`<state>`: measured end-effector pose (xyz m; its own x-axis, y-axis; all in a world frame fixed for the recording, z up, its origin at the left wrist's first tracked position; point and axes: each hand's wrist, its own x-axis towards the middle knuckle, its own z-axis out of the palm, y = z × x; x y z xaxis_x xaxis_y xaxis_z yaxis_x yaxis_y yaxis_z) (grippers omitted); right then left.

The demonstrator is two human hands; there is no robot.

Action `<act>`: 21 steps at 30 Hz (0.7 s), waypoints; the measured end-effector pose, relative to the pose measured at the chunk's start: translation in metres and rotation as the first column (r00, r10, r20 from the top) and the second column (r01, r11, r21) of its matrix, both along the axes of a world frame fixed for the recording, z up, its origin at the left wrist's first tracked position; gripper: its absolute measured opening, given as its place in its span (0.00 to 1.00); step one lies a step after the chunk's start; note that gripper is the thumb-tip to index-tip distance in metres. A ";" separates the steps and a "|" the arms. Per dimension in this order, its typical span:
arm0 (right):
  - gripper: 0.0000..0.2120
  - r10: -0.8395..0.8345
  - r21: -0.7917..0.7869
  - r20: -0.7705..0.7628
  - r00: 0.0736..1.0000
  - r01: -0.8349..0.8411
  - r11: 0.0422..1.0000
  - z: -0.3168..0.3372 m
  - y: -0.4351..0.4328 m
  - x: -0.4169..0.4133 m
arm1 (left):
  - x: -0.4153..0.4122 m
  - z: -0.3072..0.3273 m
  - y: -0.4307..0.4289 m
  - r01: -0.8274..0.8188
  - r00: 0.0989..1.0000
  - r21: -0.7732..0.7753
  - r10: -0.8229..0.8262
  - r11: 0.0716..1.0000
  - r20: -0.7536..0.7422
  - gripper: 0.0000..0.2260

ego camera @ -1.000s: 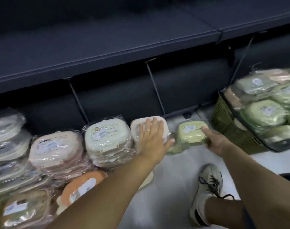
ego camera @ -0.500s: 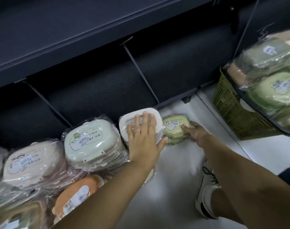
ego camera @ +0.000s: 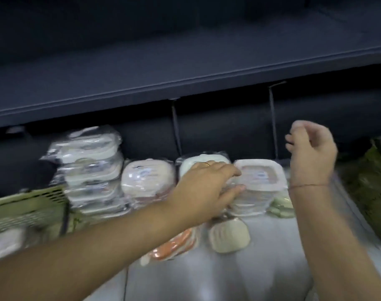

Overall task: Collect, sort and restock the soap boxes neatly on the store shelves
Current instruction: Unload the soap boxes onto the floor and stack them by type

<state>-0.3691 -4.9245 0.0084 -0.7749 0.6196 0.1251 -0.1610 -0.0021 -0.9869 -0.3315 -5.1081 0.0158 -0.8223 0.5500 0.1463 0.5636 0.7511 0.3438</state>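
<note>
Stacks of plastic-wrapped soap boxes stand in a row on the floor against the bottom of the dark shelf unit. My left hand (ego camera: 209, 185) lies with straight fingers between the pale green stack (ego camera: 198, 164) and the white-pink stack (ego camera: 261, 181), touching both. My right hand (ego camera: 311, 153) hovers above and to the right of that stack, fingers loosely curled, holding nothing. A small green soap box (ego camera: 281, 206) lies low beside the white-pink stack. A pink stack (ego camera: 146, 179) and a tall white stack (ego camera: 92, 166) stand further left. The picture is blurred.
A green basket (ego camera: 29, 205) sits at the left edge and another green basket (ego camera: 371, 192) at the right. An orange soap box (ego camera: 174, 246) and a cream one (ego camera: 228, 235) lie loose on the floor in front. The dark shelf board (ego camera: 185, 68) juts out overhead.
My right hand has let go of the small green soap box and lifted up, empty. The view has swung left, and my left hand has slid to the gap between two stacks.
</note>
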 end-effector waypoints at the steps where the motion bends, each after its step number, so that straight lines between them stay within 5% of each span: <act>1: 0.01 0.125 0.006 -0.074 0.989 -0.125 0.992 0.020 -0.037 0.010 | 0.008 0.008 -0.036 -0.002 0.999 0.047 0.004 0.999 -0.045 0.21; 4: 0.04 0.532 0.071 -0.131 0.836 -0.527 0.847 0.048 -0.151 0.048 | 0.042 0.022 -0.161 -0.149 0.988 0.053 0.151 0.987 -0.037 0.15; 6: 0.03 0.781 0.074 -0.026 0.624 -0.778 0.624 0.043 -0.223 0.077 | 0.068 0.018 -0.246 -0.381 0.924 0.049 0.382 0.923 -0.015 0.15; 9: 0.07 0.949 0.003 0.177 0.261 -0.964 0.265 0.012 -0.326 0.101 | 0.103 -0.016 -0.371 -0.805 0.593 0.067 0.799 0.589 0.103 0.14; 11: 0.11 0.941 -0.097 0.321 0.102 -0.985 0.140 -0.020 -0.389 0.100 | 0.120 -0.046 -0.447 -0.943 0.327 0.008 0.920 0.333 0.216 0.12; 14: 0.16 0.856 -0.270 0.513 -0.065 -0.959 0.089 -0.073 -0.479 0.092 | 0.134 -0.088 -0.529 -0.981 -0.025 -0.188 0.918 0.054 0.396 0.21; 16: 0.18 0.795 -0.345 0.596 -0.116 -0.931 0.122 -0.105 -0.531 0.087 | 0.138 -0.119 -0.569 -0.958 -0.171 -0.285 0.858 -0.030 0.485 0.29; 21: 0.31 0.692 -0.475 0.683 -0.234 -0.862 0.178 -0.169 -0.628 0.078 | 0.137 -0.174 -0.613 -0.960 -0.252 -0.265 0.688 -0.089 0.681 0.30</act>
<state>-0.2909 -5.5524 -0.1610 -0.4092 -0.5134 -0.7543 0.4844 0.5783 -0.6564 -0.1946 -5.7215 -0.1582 -0.3387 -0.7198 -0.6059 -0.9049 0.0730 0.4192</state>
